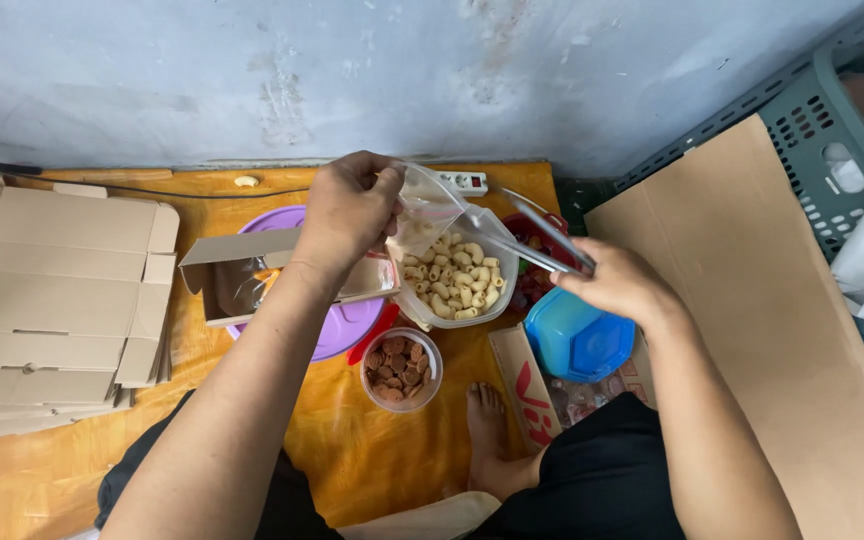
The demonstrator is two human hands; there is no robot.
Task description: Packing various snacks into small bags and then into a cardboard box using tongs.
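Clear plastic bag (424,208) pinched at mouth by left hand (347,212), held over tub of pale macaroni snacks (452,280). Right hand (620,283) clamps metal tongs (527,238), tips inside bag. Round cup of reddish snacks (401,368) just below; blue lid (578,342) under right wrist; flat cardboard boxes (52,290) stacked far left.

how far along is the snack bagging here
Early, by the look of it. Done: one cardboard box stands folded and open. In hand: the left hand holds a clear bag open over the tub of pale tube snacks, and the right hand points metal tongs into it. The bag looks nearly empty. Left: a stack of flat boxes and a full cup of brown snacks.
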